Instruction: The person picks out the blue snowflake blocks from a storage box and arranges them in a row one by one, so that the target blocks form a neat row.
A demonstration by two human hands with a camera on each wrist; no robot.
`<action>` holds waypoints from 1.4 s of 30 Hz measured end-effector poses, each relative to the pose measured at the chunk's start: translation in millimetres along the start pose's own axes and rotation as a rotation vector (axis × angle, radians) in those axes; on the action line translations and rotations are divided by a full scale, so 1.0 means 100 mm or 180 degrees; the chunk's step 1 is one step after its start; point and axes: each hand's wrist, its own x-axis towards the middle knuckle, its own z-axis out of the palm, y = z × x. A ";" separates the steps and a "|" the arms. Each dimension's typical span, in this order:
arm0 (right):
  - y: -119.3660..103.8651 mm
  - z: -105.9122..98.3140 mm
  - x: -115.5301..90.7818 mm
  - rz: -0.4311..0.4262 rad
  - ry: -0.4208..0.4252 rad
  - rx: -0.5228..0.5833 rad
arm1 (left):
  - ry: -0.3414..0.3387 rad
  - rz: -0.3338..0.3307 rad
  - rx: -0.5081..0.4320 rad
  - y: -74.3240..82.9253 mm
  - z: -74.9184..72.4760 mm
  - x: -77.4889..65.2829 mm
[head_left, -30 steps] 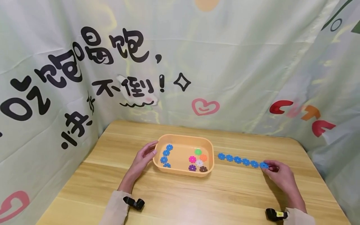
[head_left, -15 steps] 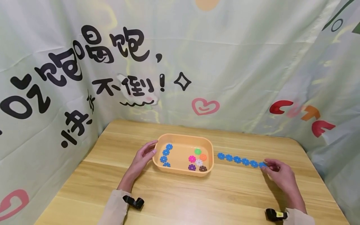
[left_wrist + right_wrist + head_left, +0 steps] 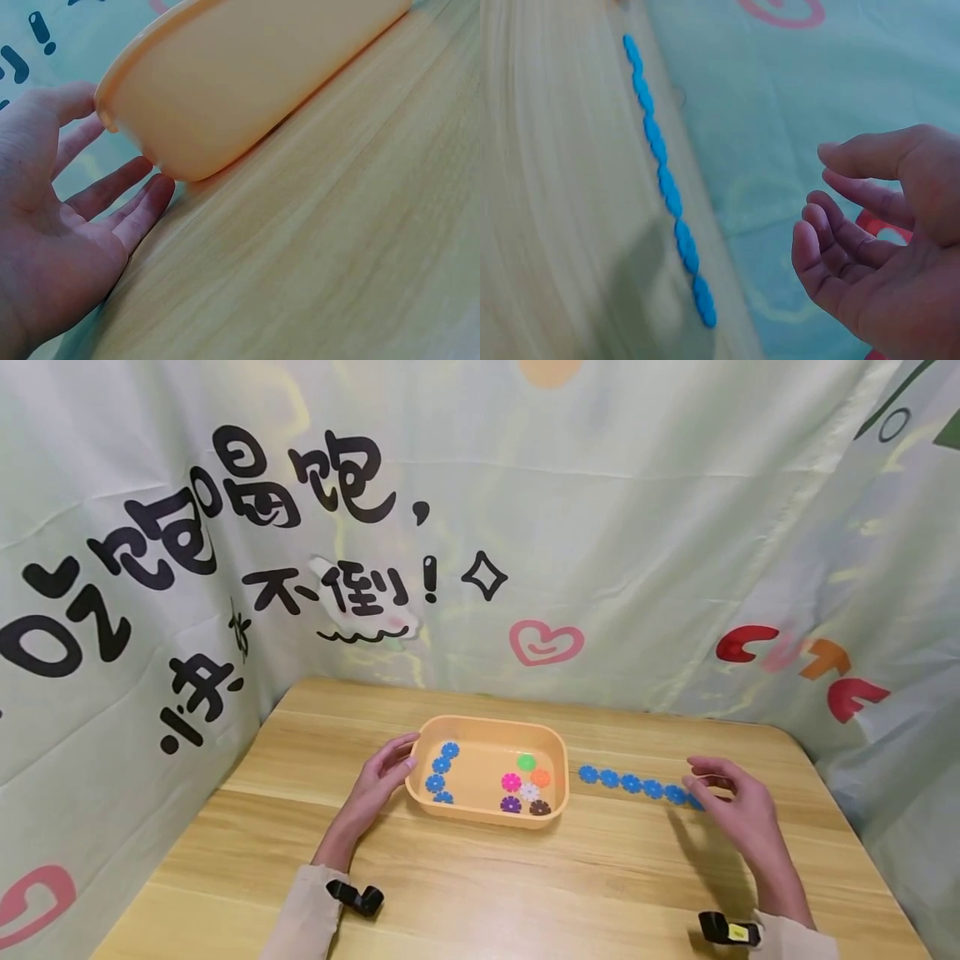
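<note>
In the head view my left hand (image 3: pixel 384 777) rests against the left end of an orange plastic basket (image 3: pixel 480 817). The left wrist view shows its thumb at the rim and other fingers (image 3: pixel 154 199) along the outer wall. A row of blue snowflake discs (image 3: pixel 632 784), joined edge to edge, lies on the table right of the basket. Over the row's right end hovers my right hand (image 3: pixel 738 802), partly covering the last disc. The right wrist view shows loosely bent fingers with nothing between them, apart from the blue row (image 3: pixel 656 142).
Inside the basket, several blue discs (image 3: pixel 441 765) line the left side. Green (image 3: pixel 527 762), pink, orange, white, purple and brown discs lie at its right. A printed curtain (image 3: pixel 637 568) hangs behind the wooden table (image 3: pixel 525 885).
My right hand has let go of the last blue disc and lifted up and slightly left. The blue row stays on the table. My left hand and the basket have hardly moved.
</note>
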 end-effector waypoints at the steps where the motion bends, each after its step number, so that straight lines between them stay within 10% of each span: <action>1: -0.03 0.01 0.00 -0.0040 0.0011 0.0042 | -0.0004 0.0011 -0.0007 0.00 0.00 0.00; 42: -1.10 1.18 0.09 -0.0637 -0.0795 0.0824 | 0.0000 0.0031 -0.0026 0.00 0.00 -0.01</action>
